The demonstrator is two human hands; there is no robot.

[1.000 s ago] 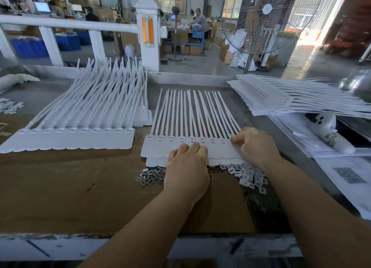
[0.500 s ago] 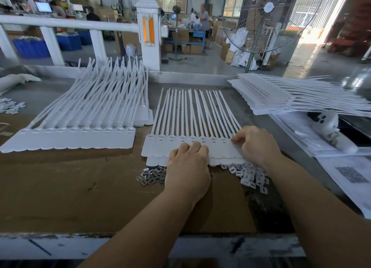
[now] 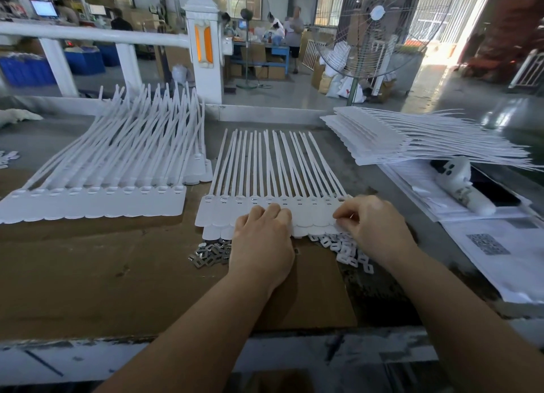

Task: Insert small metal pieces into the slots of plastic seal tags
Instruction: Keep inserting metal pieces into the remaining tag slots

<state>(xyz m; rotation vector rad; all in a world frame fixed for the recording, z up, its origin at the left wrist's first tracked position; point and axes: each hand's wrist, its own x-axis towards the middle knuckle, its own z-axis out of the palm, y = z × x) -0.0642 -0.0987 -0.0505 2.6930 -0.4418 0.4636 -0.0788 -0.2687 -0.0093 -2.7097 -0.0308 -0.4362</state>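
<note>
Brown cardboard sheet (image 3: 88, 275), lower left. White railing (image 3: 88, 35) and post with orange panel (image 3: 203, 47), upper left. Blue bins (image 3: 26, 70) behind. Pedestal fan (image 3: 374, 33), upper right. Printed papers (image 3: 500, 245), right edge.

Daylight floods in from the open doorway (image 3: 459, 25) at about one o'clock, blown out to near white, and throws a glossy glare across the wet-looking floor (image 3: 485, 110) at two o'clock, while the counter (image 3: 88, 275) sits in even, soft light with only faint shadows. Wide-angle distortion bows the railing (image 3: 88, 33) at eleven o'clock. The background workers are soft and blurred, and the forearms at six o'clock smear toward the frame edge.
</note>
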